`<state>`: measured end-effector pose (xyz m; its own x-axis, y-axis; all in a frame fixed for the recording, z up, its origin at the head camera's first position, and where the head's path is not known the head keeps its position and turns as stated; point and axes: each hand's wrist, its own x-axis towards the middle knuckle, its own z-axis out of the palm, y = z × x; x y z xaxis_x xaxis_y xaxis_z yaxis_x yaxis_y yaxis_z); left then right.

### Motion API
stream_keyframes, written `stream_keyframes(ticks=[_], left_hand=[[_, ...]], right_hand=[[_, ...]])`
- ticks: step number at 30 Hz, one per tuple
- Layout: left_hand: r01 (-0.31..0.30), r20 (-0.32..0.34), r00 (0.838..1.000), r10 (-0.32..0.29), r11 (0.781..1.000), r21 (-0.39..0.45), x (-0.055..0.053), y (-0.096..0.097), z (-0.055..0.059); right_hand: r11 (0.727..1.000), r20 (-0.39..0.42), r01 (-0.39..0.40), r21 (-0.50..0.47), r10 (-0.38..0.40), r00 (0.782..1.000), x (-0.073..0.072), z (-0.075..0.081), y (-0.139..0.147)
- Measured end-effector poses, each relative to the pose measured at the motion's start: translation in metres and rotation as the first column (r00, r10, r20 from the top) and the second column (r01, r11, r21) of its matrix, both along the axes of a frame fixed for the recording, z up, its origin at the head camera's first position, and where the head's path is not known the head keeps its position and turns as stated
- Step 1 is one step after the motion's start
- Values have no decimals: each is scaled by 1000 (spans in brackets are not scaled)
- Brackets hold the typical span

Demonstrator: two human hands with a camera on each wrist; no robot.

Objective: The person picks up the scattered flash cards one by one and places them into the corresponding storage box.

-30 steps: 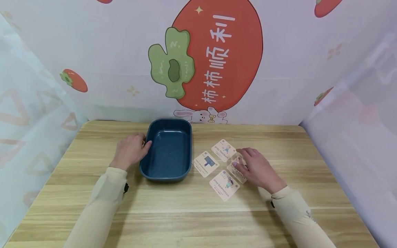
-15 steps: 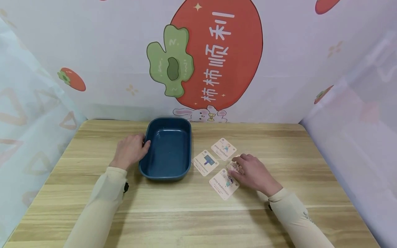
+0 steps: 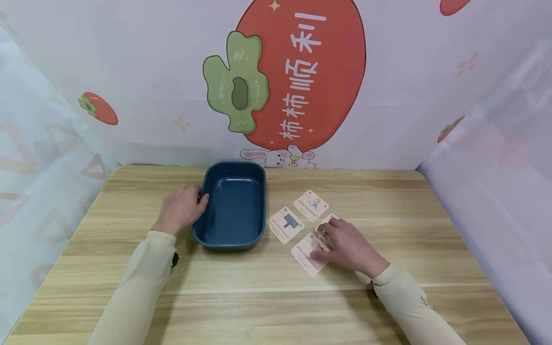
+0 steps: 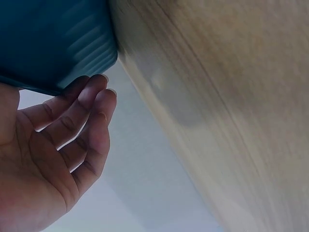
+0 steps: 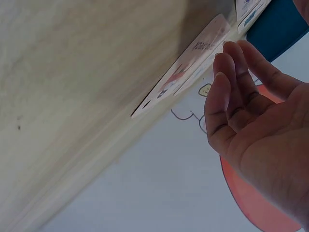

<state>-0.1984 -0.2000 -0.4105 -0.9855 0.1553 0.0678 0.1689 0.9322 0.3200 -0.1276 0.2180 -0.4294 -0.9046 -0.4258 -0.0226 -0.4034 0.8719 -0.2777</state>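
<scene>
My left hand (image 3: pixel 180 207) holds the left wall of a dark blue plastic bin (image 3: pixel 234 213), thumb over the rim and fingers on the outside, as the left wrist view confirms. To the bin's right lie small picture cards: "play football" (image 3: pixel 311 205) at the back, one with a blackboard picture (image 3: pixel 286 225) at the left, and "play badminton" (image 3: pixel 304 255) in front. Over the rightmost card (image 5: pixel 193 58), partly covered in the head view, hovers my right hand (image 3: pixel 350 247), its fingers relaxed. Its thumb overlaps the badminton card's right part.
The wooden table (image 3: pixel 241 306) ends at the back against a white printed cloth (image 3: pixel 164 72) with a big red persimmon. Similar cloth (image 3: pixel 487 182) borders the right side, and another the left.
My right hand has lowered and shifted slightly left and toward me, its thumb now over the badminton card. The left hand keeps its hold on the bin; the cards have not moved.
</scene>
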Motion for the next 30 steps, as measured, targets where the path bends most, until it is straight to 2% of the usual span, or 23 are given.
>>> stream_keyframes(ticks=[6, 14, 22, 30], left_hand=[[-2, 6, 1000, 2, 1000, 1, -1, -1, -1], [-3, 15, 1000, 3, 1000, 4, -2, -1, -1], [2, 10, 1000, -2, 1000, 12, -1, 0, -2], [-1, 3, 1000, 1, 1000, 14, -1, -1, -4]], right_hand=[[1000, 52, 21, 6, -21, 998, 3, -1, -3], [999, 31, -37, -7, 37, 999, 6, -2, -2], [999, 62, -52, 7, 51, 997, 4, -3, -4], [999, 45, -37, -7, 38, 998, 6, -2, -4]])
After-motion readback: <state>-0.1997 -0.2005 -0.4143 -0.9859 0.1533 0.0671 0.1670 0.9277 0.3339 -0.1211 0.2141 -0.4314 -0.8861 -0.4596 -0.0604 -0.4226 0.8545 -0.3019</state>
